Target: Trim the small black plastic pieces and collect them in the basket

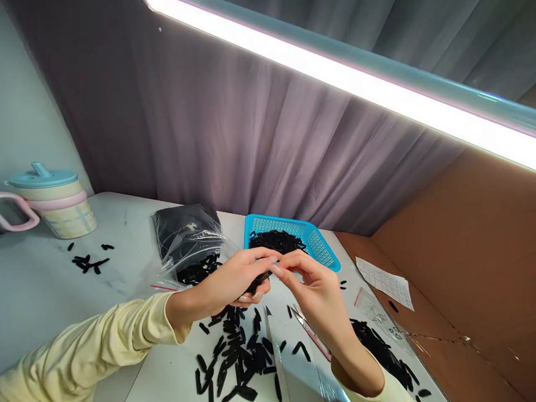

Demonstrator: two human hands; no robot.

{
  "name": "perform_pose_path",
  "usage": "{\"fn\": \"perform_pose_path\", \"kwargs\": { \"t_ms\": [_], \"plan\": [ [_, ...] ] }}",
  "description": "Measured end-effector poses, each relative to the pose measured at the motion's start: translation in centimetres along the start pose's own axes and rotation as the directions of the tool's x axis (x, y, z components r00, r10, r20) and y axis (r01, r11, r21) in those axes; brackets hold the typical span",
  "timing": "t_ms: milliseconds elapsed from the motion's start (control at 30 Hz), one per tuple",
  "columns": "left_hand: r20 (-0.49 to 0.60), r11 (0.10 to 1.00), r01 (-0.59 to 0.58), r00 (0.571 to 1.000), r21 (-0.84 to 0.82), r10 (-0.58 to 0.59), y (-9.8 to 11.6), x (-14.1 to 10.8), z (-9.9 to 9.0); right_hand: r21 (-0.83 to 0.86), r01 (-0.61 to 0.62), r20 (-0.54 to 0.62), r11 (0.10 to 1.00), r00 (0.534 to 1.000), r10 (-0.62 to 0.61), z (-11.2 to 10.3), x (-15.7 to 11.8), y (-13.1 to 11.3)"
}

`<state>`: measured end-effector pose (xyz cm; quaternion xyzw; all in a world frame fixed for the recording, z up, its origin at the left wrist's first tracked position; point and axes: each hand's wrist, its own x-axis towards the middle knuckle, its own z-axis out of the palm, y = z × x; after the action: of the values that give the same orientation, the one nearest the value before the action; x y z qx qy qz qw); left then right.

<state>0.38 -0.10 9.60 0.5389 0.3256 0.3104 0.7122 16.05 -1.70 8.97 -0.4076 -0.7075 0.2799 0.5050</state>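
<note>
My left hand (pixel 234 279) is closed around several small black strips (pixel 258 282), which show between thumb and fingers. Fingertips of my right hand (pixel 312 285) pinch together right against the left thumb, at the end of the strips; what lies in that pinch is too small to make out. Both hands are raised over the table, just in front of a blue plastic basket (pixel 330 258) with a heap of black strips in it. Below them lies a loose pile of the same black strips (pixel 238 352). Pink-handled scissors (pixel 312 335) lie partly behind my right wrist.
A clear zip bag (pixel 188 234) full of black pieces lies left of the basket. Further left stands a lidded cup (pixel 69 209). To the right are more strips (pixel 379 349), a small clear bag (pixel 383 315) and a paper sheet (pixel 387 282). A lamp tube (pixel 335 67) hangs overhead.
</note>
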Motion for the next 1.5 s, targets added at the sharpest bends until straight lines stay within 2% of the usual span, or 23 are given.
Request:
{"fn": "perform_pose_path", "kwargs": {
  "t_ms": [167,367,500,600,667,733,833,967,1233,1500],
  "plan": [
    [-0.028,1.0,-0.021,0.999,-0.023,0.021,0.5,-0.4,0.3,0.005,-0.092,-0.074,0.996,0.993,0.092,-0.6,0.1,-0.2],
    [-0.063,0.997,-0.071,0.996,-0.035,0.069,0.8,-1.1,0.5,-0.023,-0.129,-0.071,0.991,0.989,0.127,-0.3,-0.2,-1.1],
    [-0.056,0.992,-0.123,0.991,-0.031,0.121,0.8,-1.2,0.4,-0.031,-0.157,0.049,0.987,0.986,0.158,-0.4,-0.3,-1.7],
    [-0.021,0.989,-0.148,0.989,-0.021,0.148,0.7,-1.3,0.2,-0.012,-0.201,0.189,0.98,0.961,0.2,-0.6,-0.2,-1.9],
    [0.004,0.989,-0.144,0.99,-0.026,0.144,0.6,-1.4,0.1,0.006,-0.214,0.238,0.977,0.949,0.207,-0.7,-0.2,-2.0],
    [0.016,0.989,-0.144,0.989,-0.034,0.145,0.7,-1.4,0.0,0.002,-0.192,0.209,0.981,0.96,0.188,-0.8,-0.3,-2.0],
    [0.018,0.985,-0.164,0.986,-0.049,0.165,1.1,-1.4,0.1,-0.051,-0.117,0.09,0.992,0.989,0.122,-0.7,-0.8,-2.1],
    [0.026,0.981,-0.18,0.983,-0.065,0.182,1.5,-1.6,0.2,-0.087,-0.087,0.015,0.992,0.996,0.089,-0.4,-1.3,-2.3],
    [0.065,0.97,-0.242,0.968,-0.027,0.244,1.3,-1.6,0.0,0.036,-0.159,0.047,0.987,0.986,0.157,-0.3,-1.2,-2.8],
    [0.078,0.977,-0.212,0.974,0.016,0.211,1.4,-1.8,0.0,0.074,-0.193,0.061,0.978,0.98,0.189,-0.5,-1.4,-3.2]
  ]
}}
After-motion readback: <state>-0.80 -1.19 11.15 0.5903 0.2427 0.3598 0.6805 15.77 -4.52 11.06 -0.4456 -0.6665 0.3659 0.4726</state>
